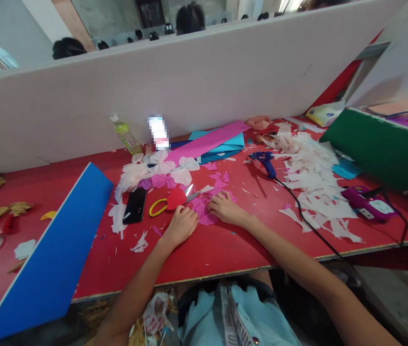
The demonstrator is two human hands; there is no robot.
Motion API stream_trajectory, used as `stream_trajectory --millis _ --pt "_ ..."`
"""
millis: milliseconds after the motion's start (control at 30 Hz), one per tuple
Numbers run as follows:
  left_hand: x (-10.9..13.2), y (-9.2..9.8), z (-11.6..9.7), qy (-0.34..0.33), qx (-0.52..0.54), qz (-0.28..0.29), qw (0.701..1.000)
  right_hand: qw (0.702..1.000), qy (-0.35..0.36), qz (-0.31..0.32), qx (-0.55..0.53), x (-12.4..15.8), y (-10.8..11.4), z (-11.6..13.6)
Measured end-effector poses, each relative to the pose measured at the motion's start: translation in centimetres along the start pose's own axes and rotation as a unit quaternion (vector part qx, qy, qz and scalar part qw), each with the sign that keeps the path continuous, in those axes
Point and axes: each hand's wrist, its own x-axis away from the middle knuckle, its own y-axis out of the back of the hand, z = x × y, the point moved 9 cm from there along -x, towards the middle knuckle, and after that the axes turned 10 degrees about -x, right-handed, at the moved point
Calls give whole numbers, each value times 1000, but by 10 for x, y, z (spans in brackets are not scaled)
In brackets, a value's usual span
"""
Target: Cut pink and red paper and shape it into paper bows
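Observation:
My left hand (182,224) rests on the red table with its fingers curled together at the left edge of a pile of pink paper pieces (201,207); whatever lies under its fingertips is hidden. On the other side of the pile, my right hand (226,207) lies with fingers somewhat apart, its tips touching the pink pieces. Just beyond my left hand are scissors with a yellow handle (158,208), partly covered by a red rounded piece (177,198). White paper flowers (162,163) and a pink paper flower (164,181) lie behind them.
A black phone (135,205) lies left; a lit phone (158,132) and a bottle (126,135) stand behind. Right are a blue glue gun (265,162), its cord, white paper strips (312,173) and a purple device (368,203). Blue (55,250) and green (377,149) dividers flank the space.

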Motion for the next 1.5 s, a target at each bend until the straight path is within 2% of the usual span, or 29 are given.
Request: stream_trajectory --millis 467,633,733,833,1000,1333,1500 --pt "2 0 2 7 18 -4 1000 999 -27 -2 19 2 5 -9" --pt "2 -2 6 92 55 -9 994 999 -19 -34 2 1 15 4" --pt "2 -3 4 113 60 -12 992 999 18 -18 -29 -1 8 21" --pt "2 -3 1 109 51 -15 993 999 28 1 -42 -2 1 29" --pt "2 -2 -1 89 41 -11 995 999 16 18 -45 -2 -4 26" --pt "1 2 -6 49 32 3 998 998 6 18 -58 -2 -4 24" --pt "0 4 -6 56 18 5 998 998 7 13 -53 -2 -4 24"
